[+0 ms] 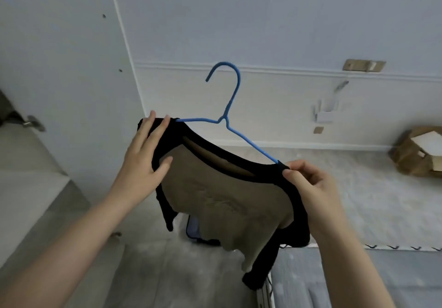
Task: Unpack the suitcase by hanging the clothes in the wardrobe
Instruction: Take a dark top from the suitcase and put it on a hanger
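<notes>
A tan top with black sleeves and black neck trim (215, 200) hangs on a blue wire hanger (229, 106), held up in front of me, the hook pointing up and left. My left hand (146, 154) grips the top's left shoulder, fingers over the black fabric and thumb on the tan front. My right hand (308, 183) pinches the right shoulder where the hanger's arm enters the cloth. The black sleeves dangle below. A blue bag-like thing (192, 230), possibly the suitcase, peeks out under the top; most of it is hidden.
A white wardrobe panel (62, 68) rises on the left, with a metal fitting (33, 122) at its lower edge. The pale wall (287, 32) is behind. A cardboard box (418, 154) sits on the floor at far right. A bed edge (334, 281) lies at lower right.
</notes>
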`<state>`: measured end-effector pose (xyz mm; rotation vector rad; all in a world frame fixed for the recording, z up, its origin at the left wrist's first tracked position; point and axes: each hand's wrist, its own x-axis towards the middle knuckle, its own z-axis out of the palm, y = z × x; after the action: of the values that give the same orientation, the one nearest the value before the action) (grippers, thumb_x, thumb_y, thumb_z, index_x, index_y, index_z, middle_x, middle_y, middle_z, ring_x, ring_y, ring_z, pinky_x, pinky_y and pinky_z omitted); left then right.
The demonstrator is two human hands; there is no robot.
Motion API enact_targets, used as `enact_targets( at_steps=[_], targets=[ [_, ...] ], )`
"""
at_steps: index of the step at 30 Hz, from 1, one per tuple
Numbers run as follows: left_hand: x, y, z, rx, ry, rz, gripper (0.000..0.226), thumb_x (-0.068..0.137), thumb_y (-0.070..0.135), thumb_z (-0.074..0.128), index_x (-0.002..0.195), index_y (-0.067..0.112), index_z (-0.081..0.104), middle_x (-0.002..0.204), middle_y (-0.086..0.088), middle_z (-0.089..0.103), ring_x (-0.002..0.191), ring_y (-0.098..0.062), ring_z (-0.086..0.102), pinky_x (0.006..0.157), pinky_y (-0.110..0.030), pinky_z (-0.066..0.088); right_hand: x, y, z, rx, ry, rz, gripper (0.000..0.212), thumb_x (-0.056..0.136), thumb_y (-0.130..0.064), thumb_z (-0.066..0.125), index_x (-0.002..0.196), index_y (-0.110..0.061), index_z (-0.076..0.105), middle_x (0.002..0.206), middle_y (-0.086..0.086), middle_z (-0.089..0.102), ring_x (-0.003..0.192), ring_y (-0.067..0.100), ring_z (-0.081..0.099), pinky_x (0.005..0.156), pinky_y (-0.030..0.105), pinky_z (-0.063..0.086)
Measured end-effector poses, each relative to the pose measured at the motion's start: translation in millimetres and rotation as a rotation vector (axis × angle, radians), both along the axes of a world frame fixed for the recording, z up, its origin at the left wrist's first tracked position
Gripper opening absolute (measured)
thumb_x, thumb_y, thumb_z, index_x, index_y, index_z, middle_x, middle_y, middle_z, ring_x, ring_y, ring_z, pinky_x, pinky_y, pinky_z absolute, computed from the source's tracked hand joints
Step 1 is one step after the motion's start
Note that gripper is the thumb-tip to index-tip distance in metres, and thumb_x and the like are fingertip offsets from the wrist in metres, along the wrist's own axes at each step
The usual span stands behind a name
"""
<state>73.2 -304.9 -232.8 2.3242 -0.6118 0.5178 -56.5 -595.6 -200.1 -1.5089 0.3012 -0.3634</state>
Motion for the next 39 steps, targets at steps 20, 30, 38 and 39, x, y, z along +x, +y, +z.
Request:
enact_targets(
  at_steps=[20,30,38,39],
  targets=[
    [-7,250,-19,-0.02,0.084,0.569,0.105,0.088,0.017,0.069,0.153,0.037,-0.012,0.16,0.017,-0.021,0.149,-0.009,-0.016,0.122,-0.051,0.011,169,248,2,0.129,0.096,0.626,0.026,0.078,0.004,0.047,0.071,-0.01,0.067,0.069,0.012,0.063,0.064,0.021,0.056,0.055,0.026,0.044],
    [28,291,-10,-0.011,0.002,0.826,0.092,0.089,0.015,0.069,0.156,0.024,0.008,0.163,0.011,-0.014,0.15,-0.011,-0.015,0.121,-0.039,0.007,260,321,45,0.155,0.087,0.979,0.027,0.08,0.008,0.041,0.075,-0.007,0.063,0.064,0.01,0.057,0.056,0.019,0.051,0.049,0.022,0.041],
    [28,295,0,-0.054,-0.096,0.918,0.087,0.091,0.018,0.064,0.156,0.02,0.006,0.164,0.006,-0.014,0.15,-0.004,-0.009,0.116,-0.009,0.004,311,382,67,0.215,0.071,1.274,0.036,0.08,0.007,0.04,0.072,-0.012,0.069,0.07,0.011,0.066,0.062,0.02,0.061,0.053,0.024,0.049],
    [25,298,3,-0.079,-0.096,0.94,0.089,0.091,0.014,0.065,0.156,0.021,0.006,0.163,0.008,-0.015,0.149,0.0,-0.009,0.114,-0.006,0.006,313,392,70,0.229,0.068,1.314,0.036,0.08,0.008,0.04,0.073,-0.011,0.07,0.072,0.011,0.066,0.063,0.021,0.062,0.054,0.025,0.049]
  ],
)
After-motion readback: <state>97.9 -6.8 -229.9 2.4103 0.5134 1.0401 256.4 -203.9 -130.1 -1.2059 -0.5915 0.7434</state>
